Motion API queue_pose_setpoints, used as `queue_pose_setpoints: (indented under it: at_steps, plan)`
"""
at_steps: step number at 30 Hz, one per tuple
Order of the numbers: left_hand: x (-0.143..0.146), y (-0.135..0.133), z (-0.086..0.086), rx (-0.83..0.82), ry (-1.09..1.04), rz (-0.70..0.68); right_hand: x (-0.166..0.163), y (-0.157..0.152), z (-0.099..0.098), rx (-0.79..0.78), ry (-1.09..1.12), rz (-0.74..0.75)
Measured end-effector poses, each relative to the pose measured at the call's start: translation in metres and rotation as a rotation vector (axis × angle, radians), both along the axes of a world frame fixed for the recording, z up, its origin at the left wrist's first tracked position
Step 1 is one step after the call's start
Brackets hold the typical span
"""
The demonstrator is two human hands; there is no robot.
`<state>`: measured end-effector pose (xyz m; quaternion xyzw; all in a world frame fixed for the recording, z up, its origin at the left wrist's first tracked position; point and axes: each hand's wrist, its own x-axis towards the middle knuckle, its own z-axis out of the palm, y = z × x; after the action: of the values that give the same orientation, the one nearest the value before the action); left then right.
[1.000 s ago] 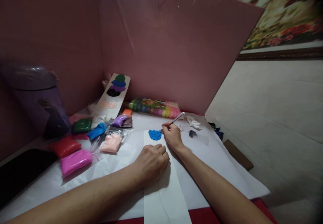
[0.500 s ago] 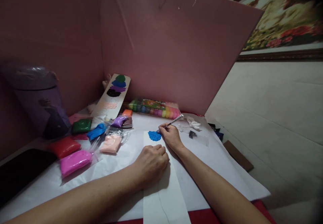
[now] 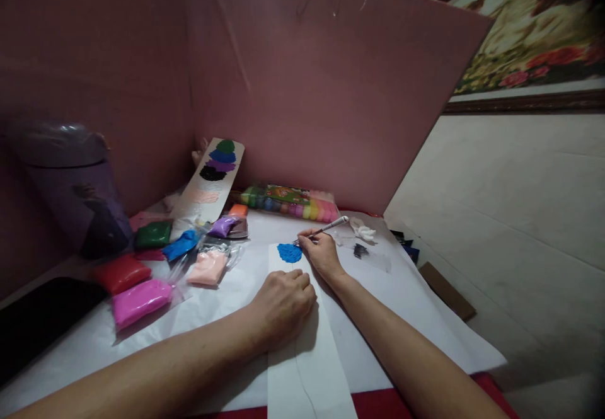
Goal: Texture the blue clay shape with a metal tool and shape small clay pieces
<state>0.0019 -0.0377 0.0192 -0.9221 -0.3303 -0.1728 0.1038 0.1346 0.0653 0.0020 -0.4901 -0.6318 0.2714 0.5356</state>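
My right hand (image 3: 322, 252) pinches a thin metal sculpting tool (image 3: 326, 225), its tip at the right edge of a blue clay patch (image 3: 289, 252). The patch sits at the far end of a long white paper strip (image 3: 302, 350). My left hand (image 3: 283, 305) is curled into a loose fist and presses down on the strip, just behind the blue patch.
Bags of clay lie at the left: pink (image 3: 140, 301), red (image 3: 121, 273), green (image 3: 153, 235), blue (image 3: 182, 244), peach (image 3: 208, 267), purple (image 3: 223, 225). A card with coloured clay patches (image 3: 211, 178) leans on the pink board (image 3: 312, 85). A box of clay sticks (image 3: 288, 201), a purple jar (image 3: 75, 186) and white clay bits (image 3: 363, 231) are nearby.
The tool's tip has shifted slightly left along the blue patch and its handle has tilted lower. My left hand has stayed in place on the strip.
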Motion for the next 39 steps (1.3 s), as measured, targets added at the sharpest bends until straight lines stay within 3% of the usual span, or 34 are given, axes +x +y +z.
queue_pose_setpoints:
  at_steps: [39]
  plan:
    - [0.0007, 0.0003, -0.0007, -0.004, -0.018, 0.007, 0.0003, -0.0075, 0.0073, 0.053, -0.136, -0.114]
